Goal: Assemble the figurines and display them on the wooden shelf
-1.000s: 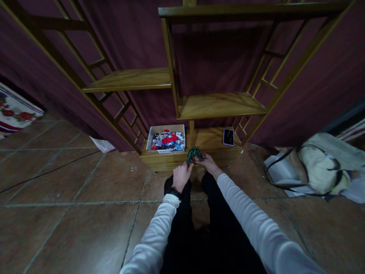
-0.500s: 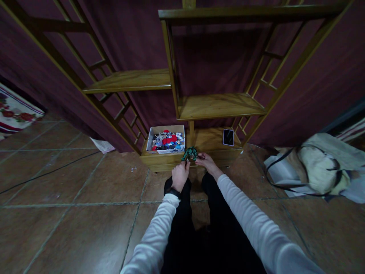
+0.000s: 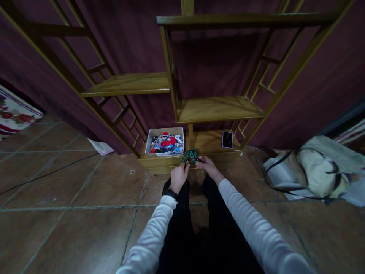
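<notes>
A small dark green figure (image 3: 190, 155), perhaps a toy, is held between my two hands, just in front of the low wooden shelf's edge. My left hand (image 3: 179, 177) pinches its left side, with a dark band on that wrist. On the other side, my right hand (image 3: 207, 164) grips it with thumb and fingers. Its fine parts are too small to make out. Up and to the left of my hands, a shallow cardboard box (image 3: 183, 141) full of small red, white, blue and black pieces sits on the shelf.
A dark-screened phone or tablet (image 3: 227, 140) lies on the low shelf (image 3: 207, 139) at right. Higher shelves (image 3: 219, 109) overhang behind. A pale bag (image 3: 319, 167) with a black strap rests on the floor at right. A black cable (image 3: 51, 171) and papers (image 3: 101, 147) lie at left.
The view has shifted slightly, so the shelf and box appear a little lower. Both hands keep their hold on the green figure, with little other movement.
</notes>
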Available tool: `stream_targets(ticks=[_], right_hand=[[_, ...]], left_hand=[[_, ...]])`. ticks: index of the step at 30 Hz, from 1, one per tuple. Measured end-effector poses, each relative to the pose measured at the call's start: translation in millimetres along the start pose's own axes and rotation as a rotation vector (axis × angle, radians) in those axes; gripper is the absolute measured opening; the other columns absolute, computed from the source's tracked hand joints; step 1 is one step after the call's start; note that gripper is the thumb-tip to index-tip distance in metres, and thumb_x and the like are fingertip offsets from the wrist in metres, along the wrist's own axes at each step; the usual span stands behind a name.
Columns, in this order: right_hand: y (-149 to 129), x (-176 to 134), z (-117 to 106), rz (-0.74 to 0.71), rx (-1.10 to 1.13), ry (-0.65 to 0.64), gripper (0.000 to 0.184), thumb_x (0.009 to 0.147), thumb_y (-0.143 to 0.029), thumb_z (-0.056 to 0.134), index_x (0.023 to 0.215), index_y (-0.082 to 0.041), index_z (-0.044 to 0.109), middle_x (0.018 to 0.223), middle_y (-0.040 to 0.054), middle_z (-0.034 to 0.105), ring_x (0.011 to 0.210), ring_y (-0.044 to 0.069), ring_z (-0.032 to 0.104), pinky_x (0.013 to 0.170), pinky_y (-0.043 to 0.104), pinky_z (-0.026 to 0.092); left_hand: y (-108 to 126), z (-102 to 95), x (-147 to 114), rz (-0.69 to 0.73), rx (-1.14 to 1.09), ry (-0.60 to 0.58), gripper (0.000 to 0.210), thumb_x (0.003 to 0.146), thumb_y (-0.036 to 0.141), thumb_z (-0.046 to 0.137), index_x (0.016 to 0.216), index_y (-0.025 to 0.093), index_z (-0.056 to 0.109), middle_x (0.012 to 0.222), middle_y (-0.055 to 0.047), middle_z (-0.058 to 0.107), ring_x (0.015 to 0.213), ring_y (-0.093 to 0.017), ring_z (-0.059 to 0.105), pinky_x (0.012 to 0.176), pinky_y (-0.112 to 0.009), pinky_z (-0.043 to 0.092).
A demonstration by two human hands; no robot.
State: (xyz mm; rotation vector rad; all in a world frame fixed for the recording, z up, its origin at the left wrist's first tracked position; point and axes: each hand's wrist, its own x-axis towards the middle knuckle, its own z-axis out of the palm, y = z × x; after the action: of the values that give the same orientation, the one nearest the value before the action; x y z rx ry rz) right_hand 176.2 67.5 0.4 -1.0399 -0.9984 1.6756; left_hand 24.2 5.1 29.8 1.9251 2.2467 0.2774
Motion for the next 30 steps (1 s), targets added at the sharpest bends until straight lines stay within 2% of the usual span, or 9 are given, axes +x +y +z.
stream_targets(ticks=[5, 18, 23, 30], right_hand=[[2, 0, -1, 0.003, 0.071, 0.07, 0.039, 0.047, -0.026, 0.075, 0.076, -0.02, 0.051, 0.082, -0.0034, 0.054, 0.068, 0.011, 0.058, 0.072, 0.034, 0.051], [9, -12, -2, -0.034, 0.104, 0.116, 0.039, 0.049, -0.031, 0.074, 0.079, -0.021, 0.051, 0.088, -0.0012, 0.055, 0.076, 0.012, 0.057, 0.074, 0.034, 0.051], [8, -11, -4, -0.05, 0.127, 0.174, 0.041, 0.047, -0.031, 0.073, 0.078, -0.022, 0.048, 0.087, -0.001, 0.055, 0.077, 0.013, 0.057, 0.074, 0.033, 0.05], [1, -12, -14, -0.128, 0.02, 0.169, 0.029, 0.051, -0.03, 0.067, 0.073, -0.02, 0.051, 0.075, -0.0034, 0.056, 0.075, 0.013, 0.053, 0.072, 0.028, 0.045]], left_hand=[[4, -1.9, 2, 0.066, -0.028, -0.004, 0.044, 0.089, 0.049, 0.029, 0.105, 0.02, 0.058, 0.09, -0.01, 0.068, 0.085, -0.02, 0.063, 0.072, -0.026, 0.041], [9, -12.5, 2, 0.128, 0.03, -0.023, 0.043, 0.089, 0.049, 0.029, 0.102, 0.02, 0.057, 0.087, -0.009, 0.067, 0.084, -0.021, 0.063, 0.07, -0.026, 0.041], [21, -7.2, -1, 0.106, -0.024, 0.019, 0.04, 0.09, 0.046, 0.03, 0.106, 0.02, 0.056, 0.089, -0.009, 0.067, 0.085, -0.02, 0.063, 0.071, -0.025, 0.041], [32, 2.4, -6, 0.111, -0.044, 0.058, 0.038, 0.09, 0.044, 0.033, 0.103, 0.019, 0.058, 0.092, -0.01, 0.067, 0.085, -0.019, 0.063, 0.069, -0.024, 0.041]])
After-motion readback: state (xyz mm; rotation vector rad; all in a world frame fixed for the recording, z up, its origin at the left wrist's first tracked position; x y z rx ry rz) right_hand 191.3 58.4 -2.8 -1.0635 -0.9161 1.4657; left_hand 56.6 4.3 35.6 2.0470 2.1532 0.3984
